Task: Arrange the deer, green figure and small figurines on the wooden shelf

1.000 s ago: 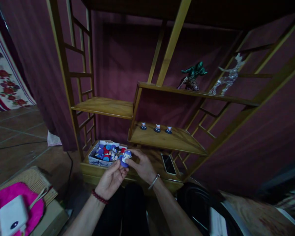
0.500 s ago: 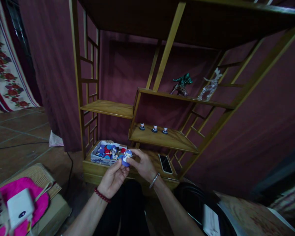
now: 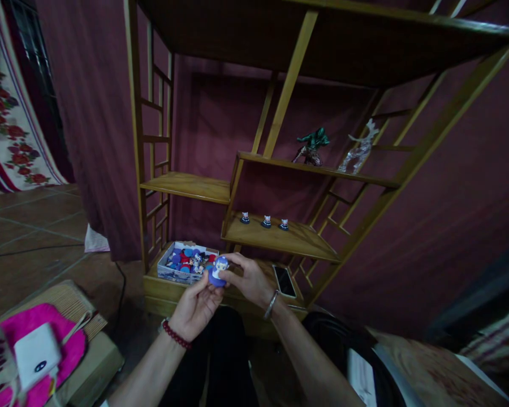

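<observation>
A small purple and white figurine on a round purple base is held between both hands in front of the shelf. My left hand grips its base from below with thumb and fingers. My right hand has its fingers behind the upper part and its thumb against the front. Just behind the left hand stands an open box with several small figurines and purple, blue and red pieces in it. On the lower shelf, three small figurines with dark bases stand in a row.
A phone lies on the bottom board of the wooden shelf. Higher up stand a green and bronze figure and a clear deer ornament. At the left, a white device rests on a pink cloth.
The figurine has turned slightly in the hands, and the right wrist has shifted a little to the right. Both hands keep hold of it. The view has moved slightly.
</observation>
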A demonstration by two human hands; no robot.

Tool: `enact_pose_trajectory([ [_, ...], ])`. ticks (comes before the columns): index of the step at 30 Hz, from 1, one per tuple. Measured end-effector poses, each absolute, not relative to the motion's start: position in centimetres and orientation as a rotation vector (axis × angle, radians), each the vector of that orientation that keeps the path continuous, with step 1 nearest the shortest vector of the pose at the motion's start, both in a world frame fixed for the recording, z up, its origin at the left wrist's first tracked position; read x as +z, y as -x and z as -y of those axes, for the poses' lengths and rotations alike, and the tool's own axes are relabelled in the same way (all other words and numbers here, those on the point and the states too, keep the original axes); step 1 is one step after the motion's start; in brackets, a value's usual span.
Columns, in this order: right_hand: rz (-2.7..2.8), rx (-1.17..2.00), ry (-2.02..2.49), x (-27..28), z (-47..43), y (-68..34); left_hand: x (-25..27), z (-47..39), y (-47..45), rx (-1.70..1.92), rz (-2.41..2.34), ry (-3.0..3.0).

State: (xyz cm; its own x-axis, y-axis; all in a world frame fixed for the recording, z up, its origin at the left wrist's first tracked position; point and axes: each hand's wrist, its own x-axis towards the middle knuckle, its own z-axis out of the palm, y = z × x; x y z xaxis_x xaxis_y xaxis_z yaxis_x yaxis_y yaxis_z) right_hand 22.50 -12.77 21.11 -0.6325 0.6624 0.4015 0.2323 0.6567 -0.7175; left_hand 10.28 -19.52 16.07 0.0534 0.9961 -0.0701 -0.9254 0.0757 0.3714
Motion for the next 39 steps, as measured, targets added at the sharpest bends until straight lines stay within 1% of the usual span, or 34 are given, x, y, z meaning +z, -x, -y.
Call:
enact_pose_trajectory([
  [7, 2.162, 1.013, 0.708, 20.3, 11.4, -22.1, 15.7, 18.0, -9.9, 1.453, -0.364, -0.192],
  [14, 2.17, 0.939, 0.708, 19.4, 9.6, -21.8, 15.0, 16.3, -9.6, 1.453, -0.396, -0.151],
  [33, 2.083, 1.063, 0.71, 17.8, 6.9, -21.3, 14.0, 13.9, -8.9, 1.434, -0.448, -0.149],
  [39, 2.064, 1.054, 0.723, 17.4, 6.6, -21.1, 13.3, 13.3, -8.6, 1.417, -0.422, -0.213],
])
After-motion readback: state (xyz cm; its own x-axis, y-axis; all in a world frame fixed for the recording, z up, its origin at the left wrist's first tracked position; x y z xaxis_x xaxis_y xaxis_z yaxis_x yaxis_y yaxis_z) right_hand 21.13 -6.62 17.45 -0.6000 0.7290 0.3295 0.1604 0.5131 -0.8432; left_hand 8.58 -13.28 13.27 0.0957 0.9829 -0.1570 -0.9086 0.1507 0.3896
